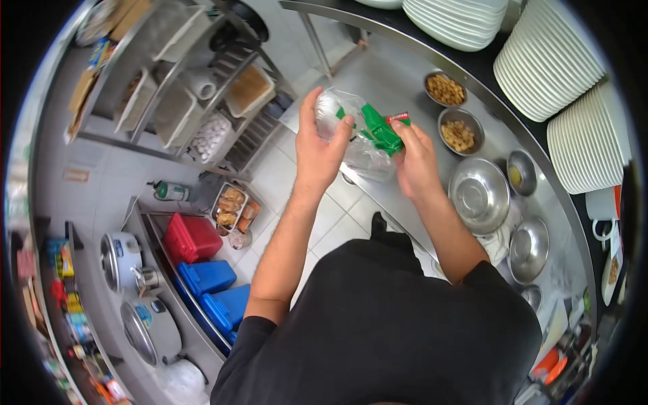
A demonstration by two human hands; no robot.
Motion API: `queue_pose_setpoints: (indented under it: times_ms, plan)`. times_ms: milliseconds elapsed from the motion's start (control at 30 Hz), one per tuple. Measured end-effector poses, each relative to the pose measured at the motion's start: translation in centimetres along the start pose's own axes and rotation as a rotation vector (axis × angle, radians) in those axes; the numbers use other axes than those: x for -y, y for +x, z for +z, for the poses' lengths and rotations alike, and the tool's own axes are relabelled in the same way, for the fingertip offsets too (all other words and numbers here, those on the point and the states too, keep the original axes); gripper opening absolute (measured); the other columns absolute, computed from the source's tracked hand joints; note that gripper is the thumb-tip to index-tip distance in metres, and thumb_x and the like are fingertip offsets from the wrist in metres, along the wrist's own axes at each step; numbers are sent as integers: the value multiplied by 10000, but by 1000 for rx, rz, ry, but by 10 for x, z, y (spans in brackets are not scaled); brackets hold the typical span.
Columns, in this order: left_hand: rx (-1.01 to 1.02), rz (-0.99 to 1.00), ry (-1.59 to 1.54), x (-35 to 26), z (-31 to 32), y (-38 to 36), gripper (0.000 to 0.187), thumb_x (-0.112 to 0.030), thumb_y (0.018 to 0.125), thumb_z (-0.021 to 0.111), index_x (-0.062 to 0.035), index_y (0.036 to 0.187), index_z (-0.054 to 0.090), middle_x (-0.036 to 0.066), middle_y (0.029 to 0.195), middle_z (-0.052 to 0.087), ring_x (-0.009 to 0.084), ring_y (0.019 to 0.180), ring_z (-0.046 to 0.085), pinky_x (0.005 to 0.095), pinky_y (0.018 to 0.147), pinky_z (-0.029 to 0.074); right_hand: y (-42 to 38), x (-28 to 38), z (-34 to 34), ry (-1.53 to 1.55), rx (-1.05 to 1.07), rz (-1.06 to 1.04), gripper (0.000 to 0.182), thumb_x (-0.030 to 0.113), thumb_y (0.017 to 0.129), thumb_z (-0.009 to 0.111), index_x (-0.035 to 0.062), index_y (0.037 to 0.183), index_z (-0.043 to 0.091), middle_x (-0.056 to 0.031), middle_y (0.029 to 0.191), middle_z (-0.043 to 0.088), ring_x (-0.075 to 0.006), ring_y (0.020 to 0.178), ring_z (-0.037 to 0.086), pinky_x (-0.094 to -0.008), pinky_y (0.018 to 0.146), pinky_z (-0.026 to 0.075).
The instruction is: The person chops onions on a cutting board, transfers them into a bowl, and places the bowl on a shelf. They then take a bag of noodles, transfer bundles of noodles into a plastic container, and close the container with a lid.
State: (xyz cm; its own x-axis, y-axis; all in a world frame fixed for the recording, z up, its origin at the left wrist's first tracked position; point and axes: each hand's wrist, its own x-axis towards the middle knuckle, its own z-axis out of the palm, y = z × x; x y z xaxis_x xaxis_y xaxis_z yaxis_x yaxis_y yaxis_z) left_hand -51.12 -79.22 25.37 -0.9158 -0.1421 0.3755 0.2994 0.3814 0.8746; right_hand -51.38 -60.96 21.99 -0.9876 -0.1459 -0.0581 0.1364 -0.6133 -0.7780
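Both of my hands hold one clear plastic bag (368,165) with green printing, up in front of my body. My left hand (318,150) is closed around its left end, where a white rounded thing (329,106) shows through the film; its kind I cannot make out. At the bag's right side my right hand (417,160) pinches the crumpled green part (381,131). A small red label (398,118) sticks out above those fingers. The bag's lower part hangs loose between the hands.
On the steel counter (395,64) to the right stand two bowls of brown pieces (457,135) and a large steel bowl (479,196). White plate stacks (550,57) line the shelf above. Left are a wire rack (236,71), blue bins (206,277) and rice cookers (150,329).
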Motion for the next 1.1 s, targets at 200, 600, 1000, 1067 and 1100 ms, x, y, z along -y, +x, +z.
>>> queue_pose_setpoints:
  times_ms: [200,600,1000,1067,1100]
  plan:
    - [61,34,1,-7,5,34,694,-208,947,765,-40,1529,424,165,1299,636,225,1116,669,372,951,557,23,27,0,-201,-100,-23,359,360,1096,570,52,968,703,-5,833,661,-77,735,592,-256,673,468]
    - [472,-258,-307,15,-28,68,620,-502,1044,639,19,1377,582,177,1146,702,194,993,676,329,830,550,-1,72,92,-1772,95,-739,593,224,808,850,85,1348,648,-114,1271,669,-315,1191,594,-462,1060,440]
    - [744,-259,-465,73,-31,126,509,-408,1054,636,-29,1394,630,139,1096,671,155,896,631,316,775,535,9,86,128,-2159,268,-294,506,119,838,778,90,1328,657,-135,1132,714,-334,1103,651,-455,1013,440]
    - [549,-76,-239,76,-11,122,527,-374,1007,713,-45,1409,625,112,1052,676,142,839,621,303,750,524,7,87,132,-2188,282,-274,529,126,831,780,89,1344,653,-145,1131,710,-342,1108,646,-459,1011,440]
    - [550,-29,-246,73,-7,121,532,-366,989,736,-52,1405,630,92,1027,674,136,817,617,301,738,521,6,89,135,-2189,297,-257,556,148,832,794,75,1362,643,-156,1182,706,-341,1133,649,-458,1019,447]
